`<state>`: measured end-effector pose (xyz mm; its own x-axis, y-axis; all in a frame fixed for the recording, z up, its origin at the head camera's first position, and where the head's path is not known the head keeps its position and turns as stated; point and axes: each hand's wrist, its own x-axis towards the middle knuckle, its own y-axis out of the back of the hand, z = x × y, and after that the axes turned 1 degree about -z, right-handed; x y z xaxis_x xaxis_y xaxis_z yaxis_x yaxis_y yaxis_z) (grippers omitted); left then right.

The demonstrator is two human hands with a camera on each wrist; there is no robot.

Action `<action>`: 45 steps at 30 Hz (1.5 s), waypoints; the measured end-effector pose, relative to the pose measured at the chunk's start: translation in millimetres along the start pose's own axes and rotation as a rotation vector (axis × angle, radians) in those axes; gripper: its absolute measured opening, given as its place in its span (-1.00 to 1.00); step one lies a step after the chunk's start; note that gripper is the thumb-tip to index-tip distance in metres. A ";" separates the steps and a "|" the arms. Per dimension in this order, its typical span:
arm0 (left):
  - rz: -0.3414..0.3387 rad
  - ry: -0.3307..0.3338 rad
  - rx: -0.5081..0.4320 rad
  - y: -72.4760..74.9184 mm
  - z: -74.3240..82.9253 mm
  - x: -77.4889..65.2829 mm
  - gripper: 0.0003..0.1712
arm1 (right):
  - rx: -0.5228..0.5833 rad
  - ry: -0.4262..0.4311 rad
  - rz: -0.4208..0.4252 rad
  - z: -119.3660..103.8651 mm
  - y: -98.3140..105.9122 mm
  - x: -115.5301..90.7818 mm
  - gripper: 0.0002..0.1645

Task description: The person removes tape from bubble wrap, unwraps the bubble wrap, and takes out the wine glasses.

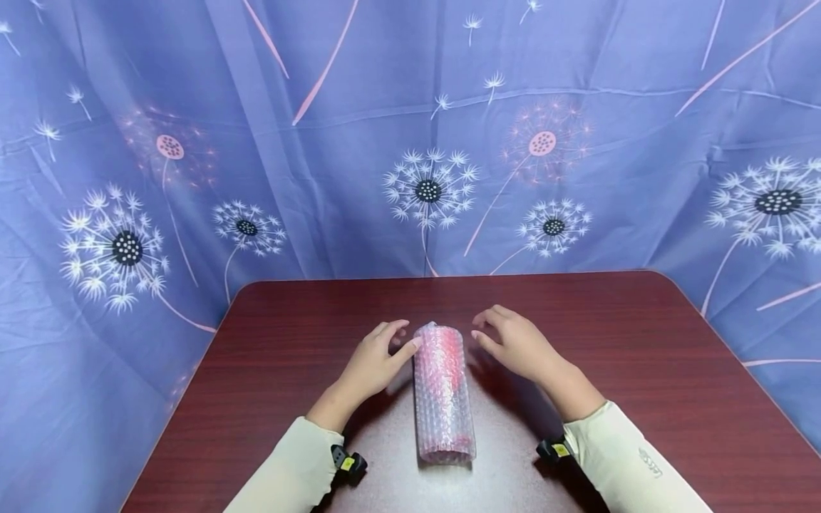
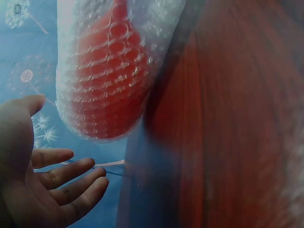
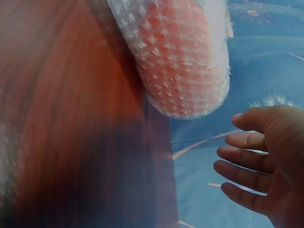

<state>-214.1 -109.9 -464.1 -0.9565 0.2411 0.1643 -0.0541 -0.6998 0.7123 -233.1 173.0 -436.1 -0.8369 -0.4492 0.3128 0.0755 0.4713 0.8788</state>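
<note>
A bubble-wrapped bundle (image 1: pixel 445 399) lies lengthwise on the table between the hands. Through the clear wrap shows a red item (image 2: pixel 111 95) with a wide rounded end at the far side; its kind cannot be made out. My left hand (image 1: pixel 375 360) is at the bundle's far left, fingers loosely bent. Its thumb overlaps the wrap's edge in the head view, but the left wrist view shows a small gap. To the far right of the bundle, my right hand (image 1: pixel 516 345) hovers apart from it, thumb and fingers spread, holding nothing, as the right wrist view shows too.
The dark red wooden table (image 1: pixel 288 370) has rounded far corners. Behind it hangs a blue curtain (image 1: pixel 346 178) with a dandelion print, also along both sides. A black wrist camera (image 1: pixel 348 463) sits on the left sleeve, another camera (image 1: pixel 553 449) on the right.
</note>
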 end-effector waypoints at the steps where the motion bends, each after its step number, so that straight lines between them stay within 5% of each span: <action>1: -0.006 0.007 -0.008 -0.9 0.1 -0.4 -0.37 | 0.004 0.005 -0.005 -0.7 -1.2 -0.4 -0.77; 10: -0.055 0.044 -0.108 -11.1 -1.3 -4.0 -0.33 | 0.049 0.019 -0.044 -6.8 -9.2 -2.9 -0.89; 26: -0.057 0.031 -0.155 -20.2 2.9 -6.2 -0.37 | 0.128 -0.009 -0.066 -15.0 -15.3 1.4 -0.88; 34: -0.047 0.096 -0.277 -21.5 8.3 -6.1 -0.35 | 0.317 -0.115 -0.068 -17.4 -14.2 6.5 -0.95; 45: 0.050 0.124 -0.506 -16.0 16.8 -2.5 -0.31 | 0.654 -0.290 0.002 -25.0 -11.4 12.4 -0.93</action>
<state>-206.1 -88.0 -464.4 -0.9865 0.1389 0.0863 -0.1095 -0.9531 0.2820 -230.8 143.1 -433.2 -0.9543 -0.2709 0.1259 -0.1874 0.8711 0.4539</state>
